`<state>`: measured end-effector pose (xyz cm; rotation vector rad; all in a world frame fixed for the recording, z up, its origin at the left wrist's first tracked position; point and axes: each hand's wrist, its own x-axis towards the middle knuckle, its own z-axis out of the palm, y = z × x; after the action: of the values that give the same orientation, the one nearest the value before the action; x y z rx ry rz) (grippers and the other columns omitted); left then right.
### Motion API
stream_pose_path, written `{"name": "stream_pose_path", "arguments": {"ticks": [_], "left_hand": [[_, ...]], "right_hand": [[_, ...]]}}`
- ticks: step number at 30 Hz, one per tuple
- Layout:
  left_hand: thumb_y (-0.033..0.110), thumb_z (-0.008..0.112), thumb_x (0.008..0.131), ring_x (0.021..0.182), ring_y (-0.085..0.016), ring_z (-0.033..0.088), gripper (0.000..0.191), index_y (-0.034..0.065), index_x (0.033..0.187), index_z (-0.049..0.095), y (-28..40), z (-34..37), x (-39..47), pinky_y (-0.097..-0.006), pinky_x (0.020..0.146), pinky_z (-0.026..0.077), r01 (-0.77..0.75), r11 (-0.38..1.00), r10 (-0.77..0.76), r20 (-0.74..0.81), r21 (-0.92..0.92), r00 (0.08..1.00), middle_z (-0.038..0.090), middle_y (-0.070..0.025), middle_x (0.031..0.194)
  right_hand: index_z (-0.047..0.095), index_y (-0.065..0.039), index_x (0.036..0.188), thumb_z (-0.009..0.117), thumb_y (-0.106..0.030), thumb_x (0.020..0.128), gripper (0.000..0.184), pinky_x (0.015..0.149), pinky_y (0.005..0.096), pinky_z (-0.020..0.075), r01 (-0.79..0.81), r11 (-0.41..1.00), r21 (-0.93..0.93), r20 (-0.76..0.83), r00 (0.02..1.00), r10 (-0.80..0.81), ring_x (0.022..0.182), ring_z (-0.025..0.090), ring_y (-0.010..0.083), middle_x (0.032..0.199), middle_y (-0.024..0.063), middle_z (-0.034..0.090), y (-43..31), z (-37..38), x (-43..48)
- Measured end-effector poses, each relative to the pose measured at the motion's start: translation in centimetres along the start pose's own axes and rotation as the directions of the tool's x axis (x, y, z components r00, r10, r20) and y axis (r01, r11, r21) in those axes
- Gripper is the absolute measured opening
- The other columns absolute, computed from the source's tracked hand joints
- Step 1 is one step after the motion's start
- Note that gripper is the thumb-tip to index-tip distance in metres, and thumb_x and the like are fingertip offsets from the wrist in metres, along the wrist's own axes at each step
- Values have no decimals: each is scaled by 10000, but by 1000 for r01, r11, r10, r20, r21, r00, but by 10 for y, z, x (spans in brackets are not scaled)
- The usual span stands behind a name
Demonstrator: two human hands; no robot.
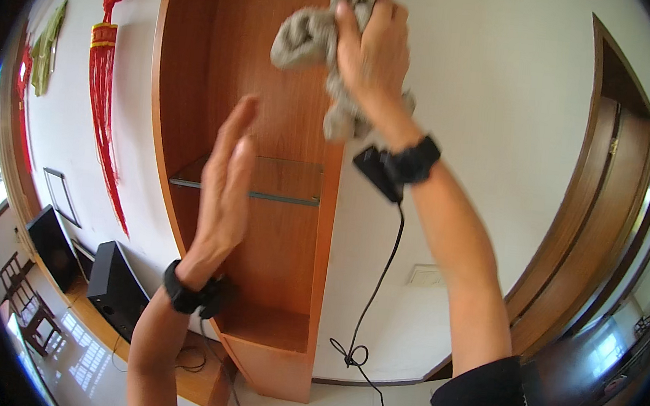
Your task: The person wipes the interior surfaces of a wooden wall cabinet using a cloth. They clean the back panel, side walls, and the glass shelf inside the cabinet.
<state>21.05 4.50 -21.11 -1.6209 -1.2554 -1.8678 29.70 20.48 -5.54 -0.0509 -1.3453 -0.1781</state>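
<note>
My right hand [374, 52] is raised at the upper middle, its fingers closed on a crumpled grey-beige cloth [309, 36] that hangs down past the wrist. Behind the cloth stands a tall wooden cabinet [269, 107] with an open front. My left hand [226, 184] is held up before the cabinet, fingers extended and a gap between thumb and fingers, with nothing in it. It overlaps the view of a glass shelf [285, 199]; whether it touches the shelf cannot be told. Both wrists wear black straps with small devices and cables.
A black speaker [118, 284] and a dark flat screen [53, 247] stand on a low wooden bench [196, 379] at left. Red tasselled hangings [101, 99] are on the wall. A looped black cable [377, 287] hangs from the right wrist. Wooden doors [594, 195] are at right.
</note>
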Motion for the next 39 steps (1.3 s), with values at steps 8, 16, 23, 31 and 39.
{"name": "stream_pose_path", "arguments": {"ticks": [8, 16, 23, 31, 39], "left_hand": [[648, 225, 1002, 1367, -252, 392, 730, 171, 1553, 247, 3, 94, 19, -381, 1119, 387, 350, 845, -315, 153, -405, 937, 433, -107, 1445], [580, 228, 1040, 1454, -186, 210, 701, 123, 1571, 189, 5, 97, 17, -328, 1196, 164, 360, 745, -298, 203, -562, 933, 234, -55, 1595], [513, 301, 1053, 1461, -210, 168, 705, 113, 1578, 56, 1, 106, 18, -370, 1197, 167, 215, 905, -156, 183, -368, 971, 182, -107, 1595], [410, 360, 1071, 1040, -120, 445, 544, 76, 1495, 293, 4, 120, 11, -256, 920, 402, 217, 961, -233, -77, -173, 969, 501, -38, 1184], [396, 364, 1071, 845, -68, 390, 481, 25, 1365, 450, -8, 134, 13, -226, 795, 383, 45, 996, -19, -314, 75, 949, 482, -1, 933]], "right_hand": [[393, 116, 1386, 497, -178, 985, 508, 1148, 476, 281, -269, 769, 580, 300, 948, 106, 1397, 299, 454, 1525, 283, 273, 3, -74, -158], [422, 111, 1386, 416, -290, 1015, 546, 1167, 423, 256, -89, 747, 659, 113, 993, 19, 1409, 318, 394, 1529, 238, 328, 41, 1, -30], [533, 17, 1219, 418, -320, 1026, 404, 926, 451, 443, -202, 152, 968, 240, 924, -299, 1068, 530, 372, 1266, 229, 514, 64, 60, 165], [534, -48, 1327, 491, -144, 927, 414, 1126, 474, 310, 44, 643, 765, -22, 999, -42, 1309, 391, 446, 1425, 234, 450, 103, 108, 113], [527, 32, 1298, 556, -159, 915, 429, 1133, 515, 281, 244, 779, 578, -176, 969, -172, 1355, 347, 437, 1478, 225, 384, 52, 12, -57]]}}
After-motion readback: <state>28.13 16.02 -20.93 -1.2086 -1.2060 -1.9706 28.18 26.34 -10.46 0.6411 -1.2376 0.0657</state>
